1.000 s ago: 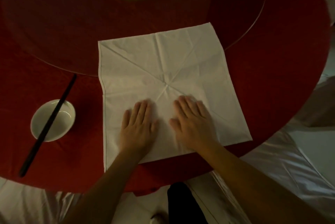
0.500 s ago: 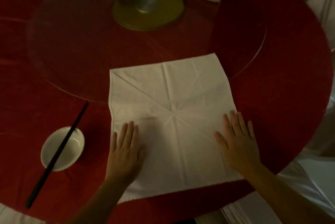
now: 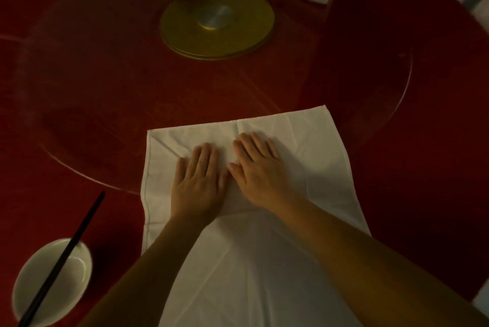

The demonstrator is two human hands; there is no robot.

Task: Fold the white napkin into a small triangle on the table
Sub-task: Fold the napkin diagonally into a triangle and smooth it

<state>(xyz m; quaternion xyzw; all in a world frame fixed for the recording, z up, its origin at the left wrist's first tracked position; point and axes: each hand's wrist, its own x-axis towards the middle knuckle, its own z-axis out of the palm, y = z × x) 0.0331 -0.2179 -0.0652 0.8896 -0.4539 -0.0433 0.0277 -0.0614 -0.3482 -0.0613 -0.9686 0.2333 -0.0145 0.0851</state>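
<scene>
The white napkin (image 3: 312, 157) lies spread flat and unfolded on the red table (image 3: 105, 104), its far edge resting on the glass turntable. Old creases cross it. My left hand (image 3: 198, 181) presses palm down on the napkin's far half, left of centre, fingers nearly together. Beside it, my right hand (image 3: 259, 168) also lies flat, the thumbs almost touching. Neither hand grips the cloth. My forearms cover the napkin's near part.
A small white dish (image 3: 34, 292) sits at the near left with dark chopsticks (image 3: 66, 255) lying across it. The glass turntable's rim (image 3: 404, 88) curves around a yellow-green hub (image 3: 246, 30). A dark red upright object stands at the far centre.
Both hands slid from the napkin's near side edges inward and forward; they now lie together on its far half. The view moved closer over the table.
</scene>
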